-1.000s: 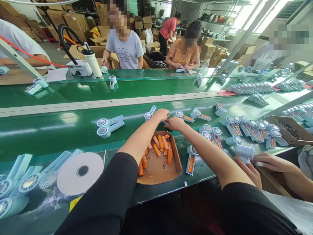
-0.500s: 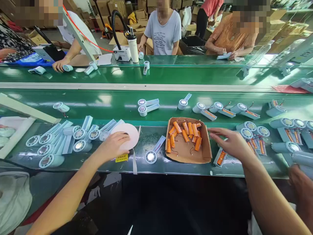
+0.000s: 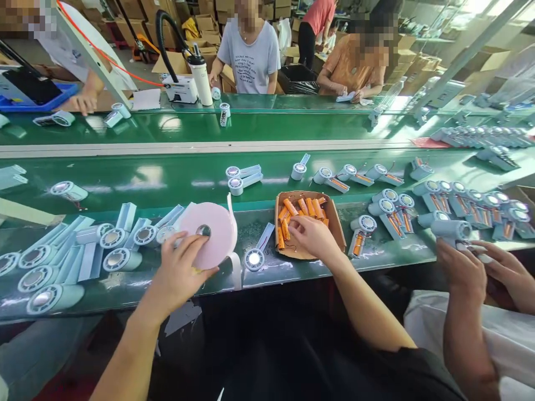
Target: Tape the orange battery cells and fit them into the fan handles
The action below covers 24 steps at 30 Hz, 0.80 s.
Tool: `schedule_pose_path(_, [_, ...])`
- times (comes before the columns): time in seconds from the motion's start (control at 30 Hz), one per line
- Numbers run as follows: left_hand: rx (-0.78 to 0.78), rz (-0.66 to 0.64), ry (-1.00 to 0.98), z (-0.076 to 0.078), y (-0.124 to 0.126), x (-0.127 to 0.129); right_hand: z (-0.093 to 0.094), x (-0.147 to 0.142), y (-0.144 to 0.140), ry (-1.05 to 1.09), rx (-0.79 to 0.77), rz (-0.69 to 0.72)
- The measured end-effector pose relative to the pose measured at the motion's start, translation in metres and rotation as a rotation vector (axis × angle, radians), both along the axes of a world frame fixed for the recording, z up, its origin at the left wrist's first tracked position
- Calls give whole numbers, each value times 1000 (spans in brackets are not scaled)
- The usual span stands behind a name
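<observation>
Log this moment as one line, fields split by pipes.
left hand: gripping pale roll | right hand: at orange cells in cardboard tray, grasp unclear | between roll and tray: light-blue unit on bench

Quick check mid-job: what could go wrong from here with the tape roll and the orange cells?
The white tape roll in the left hand has a loose strip hanging near a light-blue fan body; it might snag or stick.

The orange cells lie jumbled under the right hand, so lifting one could dislodge others.

The roll is also close to the fan bodies on the left; swinging it that way might knock them.
</observation>
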<state>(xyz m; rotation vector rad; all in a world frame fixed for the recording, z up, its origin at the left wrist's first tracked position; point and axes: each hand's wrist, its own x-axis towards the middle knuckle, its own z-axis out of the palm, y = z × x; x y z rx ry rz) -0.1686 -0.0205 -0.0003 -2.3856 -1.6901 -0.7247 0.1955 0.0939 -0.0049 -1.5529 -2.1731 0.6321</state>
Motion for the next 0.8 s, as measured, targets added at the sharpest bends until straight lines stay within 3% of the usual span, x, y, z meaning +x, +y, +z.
schedule_pose_path(0.1, [14, -32, -81, -6, -2, 29, -11, -11, 25, -87, -129, -61])
schedule_pose_path(0.23, [-14, -38, -139, -14, -5, 50, -17, -8, 37, 82, -251, -95])
schedule_pose_path(0.3, [-37, -39, -150, -17, -7, 53, -13, 2, 32, 339, -261, -129])
schedule_pose_path(0.4, [-29, -56, -137, -19, -9, 56, 0, 13, 15, 887, -282, -179])
schedule_pose_path(0.5, [18, -91, -104, -18, -7, 63, 14, 12, -6, 1153, -296, -205])
schedule_pose_path(0.67, [80, -153, -51, -9, -2, 77, 20, -4, -35, 1256, -288, -250])
schedule_pose_path(0.8, [98, -161, -36, -4, -2, 84, 11, -14, -46, 1113, -96, -339])
